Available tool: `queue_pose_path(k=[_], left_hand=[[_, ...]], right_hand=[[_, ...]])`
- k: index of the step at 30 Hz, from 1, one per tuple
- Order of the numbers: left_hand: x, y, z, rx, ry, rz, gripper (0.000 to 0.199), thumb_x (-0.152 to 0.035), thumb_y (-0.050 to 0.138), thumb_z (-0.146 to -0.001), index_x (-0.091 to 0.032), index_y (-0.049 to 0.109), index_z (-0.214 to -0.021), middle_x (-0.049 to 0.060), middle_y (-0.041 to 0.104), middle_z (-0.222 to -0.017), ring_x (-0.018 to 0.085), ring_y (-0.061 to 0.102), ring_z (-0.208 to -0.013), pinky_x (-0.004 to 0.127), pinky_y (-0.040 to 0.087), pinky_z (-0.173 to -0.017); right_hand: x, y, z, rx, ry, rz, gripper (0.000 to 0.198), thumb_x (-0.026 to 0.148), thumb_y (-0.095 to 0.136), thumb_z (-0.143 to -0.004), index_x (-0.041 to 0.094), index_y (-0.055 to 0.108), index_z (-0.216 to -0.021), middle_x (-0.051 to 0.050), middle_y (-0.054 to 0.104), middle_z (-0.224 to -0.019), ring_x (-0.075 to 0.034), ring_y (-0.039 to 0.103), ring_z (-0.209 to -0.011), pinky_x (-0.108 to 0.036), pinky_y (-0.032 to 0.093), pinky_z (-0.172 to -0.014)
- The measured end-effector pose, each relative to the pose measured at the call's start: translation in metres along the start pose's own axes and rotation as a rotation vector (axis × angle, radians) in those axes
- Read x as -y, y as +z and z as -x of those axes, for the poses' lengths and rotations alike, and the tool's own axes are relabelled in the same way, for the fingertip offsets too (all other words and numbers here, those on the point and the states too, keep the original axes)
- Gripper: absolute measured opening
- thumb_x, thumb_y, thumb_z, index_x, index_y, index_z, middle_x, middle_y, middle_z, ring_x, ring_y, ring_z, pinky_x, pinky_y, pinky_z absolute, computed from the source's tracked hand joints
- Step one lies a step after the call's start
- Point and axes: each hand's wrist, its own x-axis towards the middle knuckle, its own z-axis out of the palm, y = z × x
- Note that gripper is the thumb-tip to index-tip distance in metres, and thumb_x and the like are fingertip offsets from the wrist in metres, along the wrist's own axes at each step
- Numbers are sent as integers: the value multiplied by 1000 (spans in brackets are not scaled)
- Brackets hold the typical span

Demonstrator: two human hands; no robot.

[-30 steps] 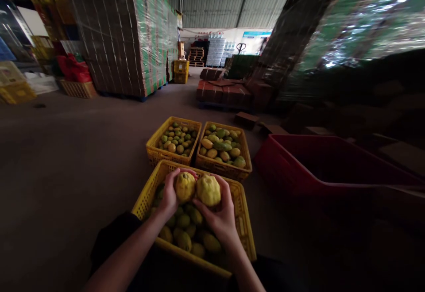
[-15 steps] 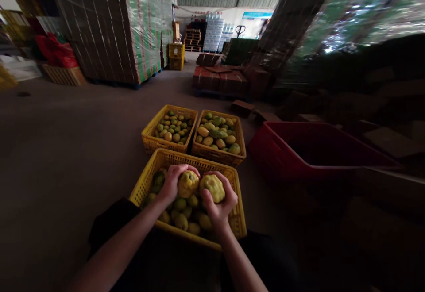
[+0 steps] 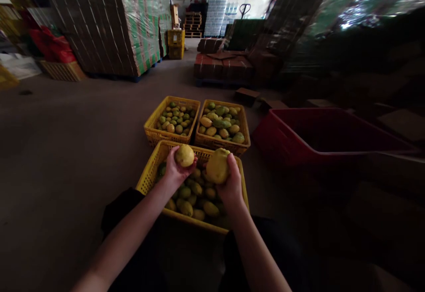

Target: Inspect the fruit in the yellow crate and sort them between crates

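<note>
My left hand (image 3: 177, 168) is closed round a roundish yellow lemon (image 3: 184, 155), its smooth side turned up. A larger, knobbly yellow-green lemon (image 3: 218, 167) is gripped in my right hand (image 3: 232, 181), thumb along its right side. Both hands are held above the near yellow crate (image 3: 151, 172), a short gap between the two fruits. Several green and yellow lemons (image 3: 186, 208) lie inside that crate, partly hidden under my hands and wrists.
Two more yellow crates, a left one (image 3: 154, 135) and a right one (image 3: 219, 143), hold similar fruit just beyond. A red bin (image 3: 275, 135) stands at right. Wrapped pallet stacks (image 3: 142, 31) and flat brown cartons (image 3: 222, 65) are farther back.
Both lemons have been turned in my hands and show other sides. My hands have moved slightly apart, and the view has tilted down a little.
</note>
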Motion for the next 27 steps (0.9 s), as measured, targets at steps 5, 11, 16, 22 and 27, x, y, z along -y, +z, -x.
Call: queue_pose_path(k=[5,11,16,22,27], left_hand=[[-1,4,3,38,76,-16,25,-39,53,-87,-16,65,-91,6,66,-69,18,66,-61,28,57,-56],[5,2,3,-3,122,-181,23,-36,58,-84,-17,67,-92,5,68,-67,20,68,-64,28,56,-57],[10,-2,-5,65,92,-158,33,-35,43,-91,-18,69,-103,6,74,-77,19,70,-67,29,56,-62],[6,-2,-8,199,135,-102,41,-31,38,-92,-11,66,-113,8,75,-85,20,72,-77,30,57,-70],[4,-4,0,287,93,-172,44,-45,48,-89,-12,66,-111,9,74,-80,23,72,-78,31,58,-69]], right_hand=[[9,2,1,-65,273,-261,33,48,76,-68,22,66,-87,4,69,-72,-16,65,-60,-31,57,-63],[5,-1,-7,-219,369,-436,20,43,64,-81,24,65,-80,5,69,-64,-12,64,-53,-24,55,-53],[-5,-5,-11,-233,570,-415,28,49,55,-87,24,67,-82,2,70,-63,-16,67,-56,-31,59,-58],[4,1,-6,-116,495,-433,22,42,64,-83,20,67,-82,2,71,-64,-16,68,-58,-31,61,-65],[14,2,-2,6,445,-466,21,40,66,-80,19,69,-83,1,71,-65,-19,73,-69,-31,62,-67]])
